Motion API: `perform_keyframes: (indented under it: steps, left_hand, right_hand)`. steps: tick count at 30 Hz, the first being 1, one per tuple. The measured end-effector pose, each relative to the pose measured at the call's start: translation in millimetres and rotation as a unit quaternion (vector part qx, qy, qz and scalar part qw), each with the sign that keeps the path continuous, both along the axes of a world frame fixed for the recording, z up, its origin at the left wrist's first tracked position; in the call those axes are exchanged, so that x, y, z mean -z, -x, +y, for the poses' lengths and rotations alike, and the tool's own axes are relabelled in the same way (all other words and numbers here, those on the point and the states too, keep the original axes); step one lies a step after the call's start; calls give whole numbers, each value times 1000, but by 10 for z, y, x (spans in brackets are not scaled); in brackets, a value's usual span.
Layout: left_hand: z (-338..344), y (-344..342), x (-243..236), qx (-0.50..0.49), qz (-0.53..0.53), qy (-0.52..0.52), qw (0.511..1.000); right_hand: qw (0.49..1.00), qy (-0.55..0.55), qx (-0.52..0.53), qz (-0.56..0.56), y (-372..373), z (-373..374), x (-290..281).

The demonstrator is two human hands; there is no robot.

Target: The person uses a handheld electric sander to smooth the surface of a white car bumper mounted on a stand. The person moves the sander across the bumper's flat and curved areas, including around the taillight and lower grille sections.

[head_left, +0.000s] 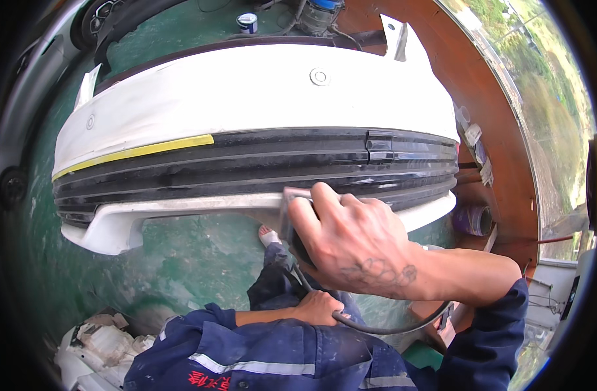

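A white car bumper (259, 88) with a ribbed black lower trim (266, 163) stretches across the view in front of me. Yellow masking tape (142, 152) runs along the left part of the seam between white and black. My right hand (350, 238) is wrapped round a sander (287, 218), mostly hidden behind the fingers. The sander's flat face is at the bumper's white lower edge, right of the middle; whether it touches cannot be made out. Close to my body, my left hand (319, 307) is closed on a black hose (393, 330), which curves away to the right.
A paint can (247, 23) and a blue-topped container (321, 14) stand on the green floor behind the bumper. A grey car (41, 78) is at the left. A purple bucket (471, 220) lies beside the brown wall (500, 163) at right. White parts (99, 348) lie at lower left.
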State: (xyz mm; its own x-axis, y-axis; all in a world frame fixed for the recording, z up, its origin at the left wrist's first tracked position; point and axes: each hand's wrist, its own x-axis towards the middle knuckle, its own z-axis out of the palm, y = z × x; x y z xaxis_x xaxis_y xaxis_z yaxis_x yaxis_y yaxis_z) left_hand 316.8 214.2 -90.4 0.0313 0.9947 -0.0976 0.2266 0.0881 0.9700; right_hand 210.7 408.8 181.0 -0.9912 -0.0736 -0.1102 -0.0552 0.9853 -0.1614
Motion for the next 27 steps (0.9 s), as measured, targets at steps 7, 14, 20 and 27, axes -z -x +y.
perform_keyframes:
  steps: [7,14,20,27]
  left_hand:
    - [31,-99,-208,-8,45,32,998]
    - [-131,-374,-249,-18,126,39,991]
    - [-528,-22,-407,-18,172,44,984]
    - [-1357,976,-237,-43,251,37,966]
  right_hand:
    - [986,-119,-36,111,-512,-14,198]
    - [978,-126,10,168,-1596,350,554]
    - [927,-5,216,306,-2123,583,1047]
    - [839,-6,321,439,-1711,-109,1444]
